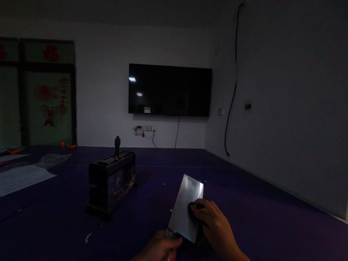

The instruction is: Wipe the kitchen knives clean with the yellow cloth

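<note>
A kitchen cleaver [185,208] with a broad, shiny blade points up and away from me. Its handle is wrapped by my left hand [162,251], thumb lying close to the base of the blade. My right hand [214,220] pinches a small dark and yellow pad, which looks like a sponge [195,212], against the flat of the blade. Left of the cleaver stands a dark knife block [113,182] with see-through sides. One black knife handle [117,145] sticks up from its top.
The purple tabletop [78,220] carries small white scraps [88,237]. Printed paper [20,179] and clear plastic wrap [53,159] lie at the left, orange items [67,144] at the far edge. A wall-mounted television [170,90] hangs behind; a black cable [231,105] runs down the right wall.
</note>
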{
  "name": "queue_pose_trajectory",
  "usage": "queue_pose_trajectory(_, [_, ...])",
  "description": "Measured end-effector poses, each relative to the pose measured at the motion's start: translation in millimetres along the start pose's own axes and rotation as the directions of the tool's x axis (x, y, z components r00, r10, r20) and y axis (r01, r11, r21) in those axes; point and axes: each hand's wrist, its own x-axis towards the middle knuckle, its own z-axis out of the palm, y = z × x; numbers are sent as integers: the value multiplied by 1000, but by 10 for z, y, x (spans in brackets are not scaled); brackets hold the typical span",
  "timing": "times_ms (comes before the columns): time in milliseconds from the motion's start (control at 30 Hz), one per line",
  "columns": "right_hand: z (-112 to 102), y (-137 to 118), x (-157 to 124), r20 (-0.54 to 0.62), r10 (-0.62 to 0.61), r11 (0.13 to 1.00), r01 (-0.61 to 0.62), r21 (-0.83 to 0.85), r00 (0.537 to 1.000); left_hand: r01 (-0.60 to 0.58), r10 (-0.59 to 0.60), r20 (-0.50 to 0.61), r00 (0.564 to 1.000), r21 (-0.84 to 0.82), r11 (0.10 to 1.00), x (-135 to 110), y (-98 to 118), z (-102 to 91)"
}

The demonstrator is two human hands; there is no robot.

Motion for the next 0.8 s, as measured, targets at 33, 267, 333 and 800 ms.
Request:
queue_pose_trajectory(33, [-6,18,0,-20,10,1000,-10,-5,1000,2,-2,10,1000,5,1000,3,0,2])
queue_pose_trajectory(267, [-15,173,5,-184,60,994,-75,-78,981,-10,12,67,998,-20,1000,-109,81,44])
queue_pose_trajectory(333, [-13,223,0,-208,86,988,-111,-109,974,-24,27,87,996,-31,999,-147,104,55])
queue_pose_trajectory(800, [18,302,9,-251,105,982,-140,-126,962,-32,29,78,997,48,998,-113,84,27])
